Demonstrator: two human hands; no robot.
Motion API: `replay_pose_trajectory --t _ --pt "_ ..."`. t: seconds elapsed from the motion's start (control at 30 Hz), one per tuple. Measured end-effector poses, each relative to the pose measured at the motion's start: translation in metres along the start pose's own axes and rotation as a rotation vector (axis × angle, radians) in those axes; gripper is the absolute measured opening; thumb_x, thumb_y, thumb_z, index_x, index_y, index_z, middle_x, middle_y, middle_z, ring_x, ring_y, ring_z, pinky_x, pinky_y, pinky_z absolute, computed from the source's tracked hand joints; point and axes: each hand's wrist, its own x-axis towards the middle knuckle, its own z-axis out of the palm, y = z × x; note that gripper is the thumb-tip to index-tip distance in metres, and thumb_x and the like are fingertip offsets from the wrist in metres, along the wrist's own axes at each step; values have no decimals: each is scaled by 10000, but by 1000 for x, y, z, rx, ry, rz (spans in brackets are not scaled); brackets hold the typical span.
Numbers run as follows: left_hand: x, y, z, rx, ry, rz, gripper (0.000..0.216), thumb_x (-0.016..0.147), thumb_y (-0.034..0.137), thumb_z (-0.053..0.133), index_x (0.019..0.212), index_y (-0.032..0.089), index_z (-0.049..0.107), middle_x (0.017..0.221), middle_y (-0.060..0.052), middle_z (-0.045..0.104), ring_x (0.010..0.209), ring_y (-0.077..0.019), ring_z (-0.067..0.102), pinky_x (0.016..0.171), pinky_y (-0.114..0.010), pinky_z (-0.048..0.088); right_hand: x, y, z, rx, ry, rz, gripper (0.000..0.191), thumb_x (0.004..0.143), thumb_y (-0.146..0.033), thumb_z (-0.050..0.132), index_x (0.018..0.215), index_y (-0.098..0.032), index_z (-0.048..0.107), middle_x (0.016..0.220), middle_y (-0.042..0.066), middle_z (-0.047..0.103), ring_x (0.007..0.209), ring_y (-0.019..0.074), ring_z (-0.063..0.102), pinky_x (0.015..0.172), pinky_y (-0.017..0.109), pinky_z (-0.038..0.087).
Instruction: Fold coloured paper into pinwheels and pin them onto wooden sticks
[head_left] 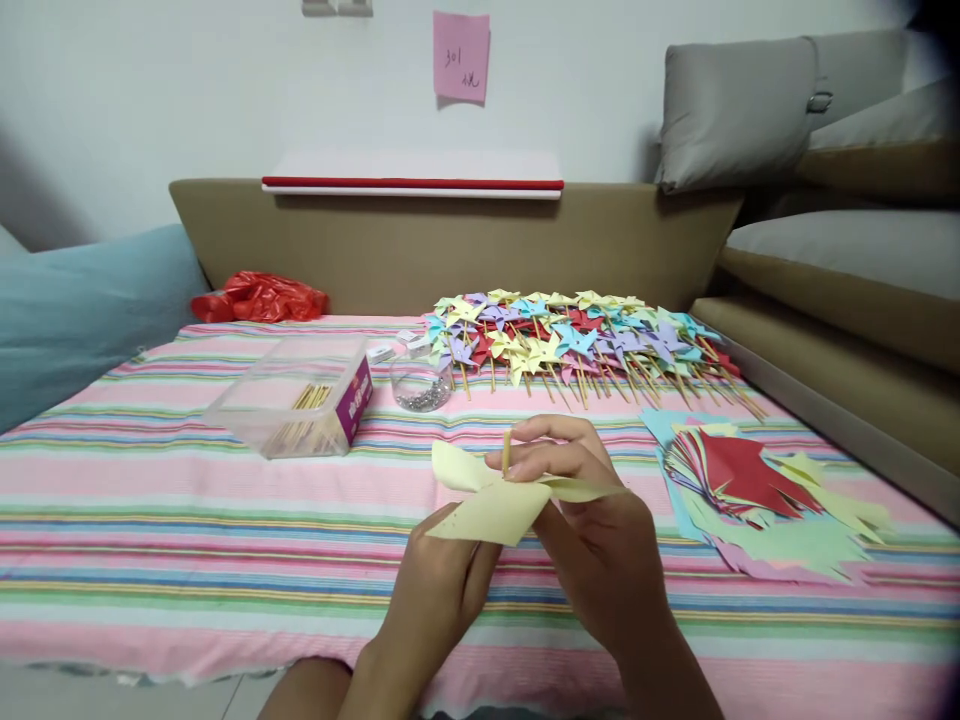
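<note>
A pale yellow paper pinwheel point(491, 512) is held up between both hands above the striped cloth. My left hand point(442, 580) is closed under its near left side, with the fingertips hidden by the paper. My right hand point(600, 530) grips it from the right: the fingers lie over the top beside a short upright wooden stick point(506, 454), and the thumb is beneath the paper. How far the stick goes into the paper cannot be seen.
Finished pinwheels point(577, 340) lie piled at the back. Cut paper sheets point(757, 490) are stacked at right. To the left stand a clear plastic box point(247, 390) of wooden sticks and a round tub point(424, 385) of small metal pins. A red plastic bag point(270, 297) lies behind.
</note>
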Motion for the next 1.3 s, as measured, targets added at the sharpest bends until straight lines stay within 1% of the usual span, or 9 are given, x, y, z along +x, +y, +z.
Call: replay_pose_trajectory --t 0.13,0.2,0.33,0.5,0.63,0.8,0.9,1.03,1.3 --pt "-1 1 0 -28 -12 20 333 977 129 476 1247 284 595 1048 -55 775 962 -236 740 793 -329 580 -1 -5 4 4 36 11 115 939 -206 646 982 -298 701 1078 68 669 1169 260 578 956 446 530" --pt "-1 2 0 -60 -1 27 367 973 105 478 1276 290 572 1119 -52 767 1015 -225 732 832 -321 577 -1 -7 4 15 54 10 125 943 -191 639 984 -297 692 1088 63 643 1142 248 585 945 433 530" --pt "0 2 0 -79 15 15 311 966 97 499 1194 287 590 1019 -20 772 892 -199 730 767 -300 560 -2 -8 3 34 63 0 141 951 -172 626 999 -294 679 1114 55 621 1089 230 609 922 413 532" --pt "-1 0 2 -93 38 2 254 962 96 507 1119 278 588 991 -11 753 885 -188 712 781 -298 542 -2 -8 4 70 67 -39 168 952 -147 618 1004 -294 679 1008 24 659 1036 191 627 912 348 521" --pt "-3 -3 1 -71 33 2 223 955 76 495 1017 271 586 903 -8 722 815 -187 685 726 -299 521 -3 -10 5 87 46 -20 176 949 -134 620 1004 -289 681 1006 15 693 1004 179 655 896 335 535" --pt "-4 -5 1 -68 53 13 216 943 60 510 1011 251 582 894 -4 696 796 -177 661 720 -284 498 -3 -10 4 80 39 -22 142 945 -147 630 988 -268 692 1008 40 720 1013 209 682 878 369 550" --pt "-4 -6 1 -68 66 22 199 943 55 520 978 241 582 859 7 675 764 -163 638 708 -269 478 -2 -10 4 76 38 -38 142 953 -148 621 993 -267 688 1006 28 714 1013 190 675 872 340 540" --pt "-5 -5 2 -59 64 24 189 951 58 514 997 229 580 868 4 671 764 -161 623 710 -265 464 -2 -11 4 90 28 -48 143 957 -148 619 1000 -270 680 1000 2 696 1004 151 652 880 287 527" --pt "-6 -6 0 -16 69 32 192 963 75 513 1046 237 575 884 6 683 760 -165 617 714 -280 444 -1 -10 4 128 23 -47 155 961 -144 614 1013 -276 678 1002 -6 690 1008 136 641 898 265 520"
